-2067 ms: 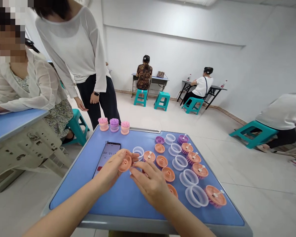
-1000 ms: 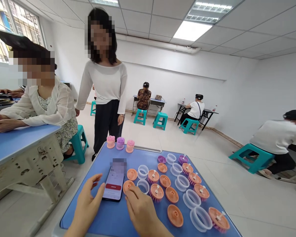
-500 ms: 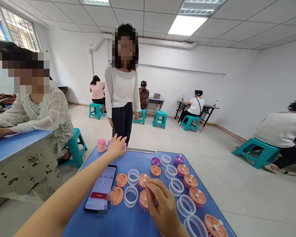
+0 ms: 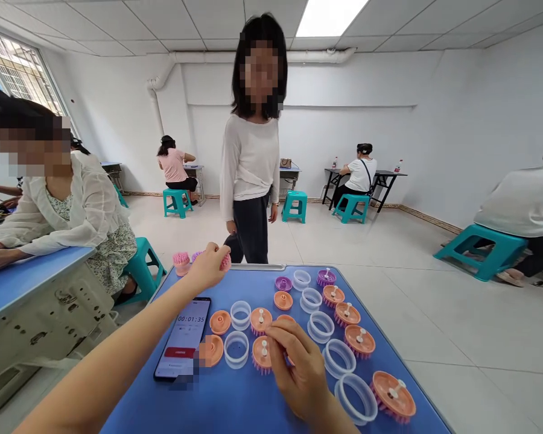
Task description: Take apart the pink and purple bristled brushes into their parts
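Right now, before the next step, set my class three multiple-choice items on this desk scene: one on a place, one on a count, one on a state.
1. Where is the left hand?
A. At the far desk edge, by a pink bristle brush
B. On the phone
C. Under the desk

2. How many clear plastic rings show on the blue desk?
A. Three
B. Five
C. Seven

3. What does the phone screen show?
A. Nothing, it is dark
B. A timer
C. A map

Answers:
1. A, the hand is raised at that edge.
2. C, seven rings are visible.
3. B, it reads 00:01:35.
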A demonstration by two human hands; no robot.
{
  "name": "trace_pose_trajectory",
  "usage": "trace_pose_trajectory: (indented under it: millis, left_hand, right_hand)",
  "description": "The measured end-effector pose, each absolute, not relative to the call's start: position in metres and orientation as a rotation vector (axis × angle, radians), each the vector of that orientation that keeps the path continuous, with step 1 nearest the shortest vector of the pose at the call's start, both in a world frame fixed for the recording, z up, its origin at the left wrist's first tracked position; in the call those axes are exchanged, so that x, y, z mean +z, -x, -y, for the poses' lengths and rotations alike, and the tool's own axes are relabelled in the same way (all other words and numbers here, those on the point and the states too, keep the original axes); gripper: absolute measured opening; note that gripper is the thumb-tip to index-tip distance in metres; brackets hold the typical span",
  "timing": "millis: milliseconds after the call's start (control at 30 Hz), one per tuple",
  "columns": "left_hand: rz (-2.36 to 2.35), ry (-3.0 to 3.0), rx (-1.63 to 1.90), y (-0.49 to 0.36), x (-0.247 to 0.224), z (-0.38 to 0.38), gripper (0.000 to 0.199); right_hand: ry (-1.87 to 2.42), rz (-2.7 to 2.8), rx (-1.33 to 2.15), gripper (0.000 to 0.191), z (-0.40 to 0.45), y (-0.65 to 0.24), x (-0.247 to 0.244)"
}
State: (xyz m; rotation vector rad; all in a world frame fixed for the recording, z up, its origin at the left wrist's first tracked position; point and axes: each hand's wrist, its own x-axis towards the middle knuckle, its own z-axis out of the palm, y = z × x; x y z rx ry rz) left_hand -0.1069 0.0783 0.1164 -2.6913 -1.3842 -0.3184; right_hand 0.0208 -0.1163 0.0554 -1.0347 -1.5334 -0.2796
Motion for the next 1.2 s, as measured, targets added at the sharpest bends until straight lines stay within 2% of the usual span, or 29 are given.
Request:
trace_pose_trajectory:
  millis: [133, 233, 433, 533, 667, 767, 967, 1067, 1200]
  left_hand:
    - [1.139, 2.837, -0.674, 0.129, 0.126, -0.028, 0.044]
    - [1.041, 2.993, -0.787, 0.144, 0.121, 0.008, 0.045]
    - [1.074, 3.218, -0.876, 0.159, 0.094, 0.046, 0.056]
    - [1.051, 3.192, -1.074, 0.16, 0.078, 0.048, 0.063]
    - [0.981, 3.147, -1.389, 0.156, 0.059, 0.048, 0.057]
    - [0.95, 3.119, -1.529, 0.153, 0.048, 0.051, 0.052]
    - [1.066, 3.213, -1.561, 0.156, 0.039, 0.048, 0.064]
    - [1.023, 3.271, -1.506, 0.156, 0.042, 0.044, 0.052]
    - [0.85, 3.243, -1.513, 0.154, 0.047, 0.043, 0.036]
  right_hand:
    - [1.011, 1.57, -0.215, 0.028, 0.113, -0.016, 0.053]
    - [1.039, 1.605, -0.083, 0.029, 0.113, -0.01, 0.055]
    - [1.126, 1.711, 0.34, 0.043, 0.116, -0.004, 0.061]
    - [1.21, 1.69, 0.493, 0.053, 0.113, -0.004, 0.061]
    - [1.302, 1.617, 0.565, 0.067, 0.109, -0.006, 0.056]
    - [1.286, 1.51, 0.65, 0.061, 0.109, -0.007, 0.05]
    - [1.109, 1.191, 0.973, 0.042, 0.11, -0.007, 0.055]
    - [1.01, 1.12, 1.142, 0.045, 0.109, -0.011, 0.058]
    - [1.012, 1.153, 1.287, 0.06, 0.109, -0.018, 0.058]
